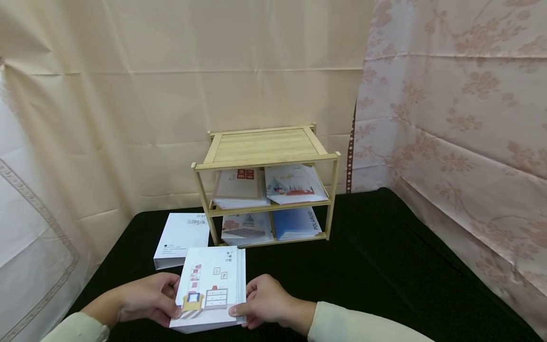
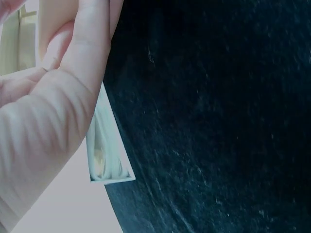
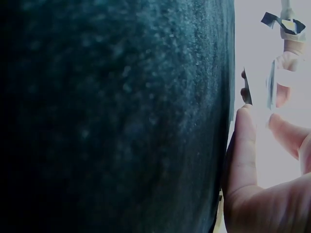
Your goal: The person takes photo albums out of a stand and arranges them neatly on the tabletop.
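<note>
A thick white album (image 1: 213, 285) with a drawn armchair and chest of drawers on its cover is between both hands, low in the head view. My left hand (image 1: 149, 299) grips its left edge, thumb at the lower corner. From the other side my right hand (image 1: 269, 301) pinches the right edge, its thumb on top of the cover. Behind it on the left lies a second white album (image 1: 177, 240) with grey print, flat on the black cloth. In the right wrist view, the right thumb and fingers (image 3: 243, 141) are on either side of the overexposed album.
A wooden two-tier rack (image 1: 267, 145) stands at the back. Its middle shelf bears two white albums, one with a red-lettered cover (image 1: 239, 187). Below are another illustrated album (image 1: 245, 225) and a blue album (image 1: 295, 223). Curtains (image 1: 256, 71) border the black-covered table (image 1: 384, 275).
</note>
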Tool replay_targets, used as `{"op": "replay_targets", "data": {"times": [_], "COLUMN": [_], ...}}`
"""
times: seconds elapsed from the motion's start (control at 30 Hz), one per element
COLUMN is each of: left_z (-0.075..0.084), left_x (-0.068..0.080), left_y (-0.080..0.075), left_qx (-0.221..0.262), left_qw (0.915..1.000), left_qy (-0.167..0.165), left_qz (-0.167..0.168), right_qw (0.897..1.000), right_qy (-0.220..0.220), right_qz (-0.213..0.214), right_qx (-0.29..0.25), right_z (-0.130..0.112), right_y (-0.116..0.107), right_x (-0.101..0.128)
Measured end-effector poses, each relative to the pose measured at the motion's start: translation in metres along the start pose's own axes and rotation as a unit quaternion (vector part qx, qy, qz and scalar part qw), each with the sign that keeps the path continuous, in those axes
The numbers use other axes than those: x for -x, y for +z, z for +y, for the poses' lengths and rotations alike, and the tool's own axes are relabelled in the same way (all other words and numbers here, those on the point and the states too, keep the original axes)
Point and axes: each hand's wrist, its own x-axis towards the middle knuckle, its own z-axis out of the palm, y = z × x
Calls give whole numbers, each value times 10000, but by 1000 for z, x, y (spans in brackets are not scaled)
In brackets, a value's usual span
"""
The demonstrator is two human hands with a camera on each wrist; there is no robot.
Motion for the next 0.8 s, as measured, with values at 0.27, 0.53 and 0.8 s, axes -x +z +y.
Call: {"op": "replay_targets", "data": {"times": [0.27,0.53,0.8], "left_z": [-5,-18,-32], "left_x": [8,15,25], "left_y": [-15,-38,-60], "left_qx": [-91,-22,259], "left_qw": [9999,9982,9952], "left_qy": [-43,75,-101], "left_qz": [-121,-587,-936], "right_qw": [10000,9998,9996], "right_qy": [4,92,145], "right_qz": [-52,-159,-253], "right_qx": [-12,-56,-41], "right_z": [-2,-6,-10], "right_y": [12,26,42], "right_x": [-9,-16,-25]}}
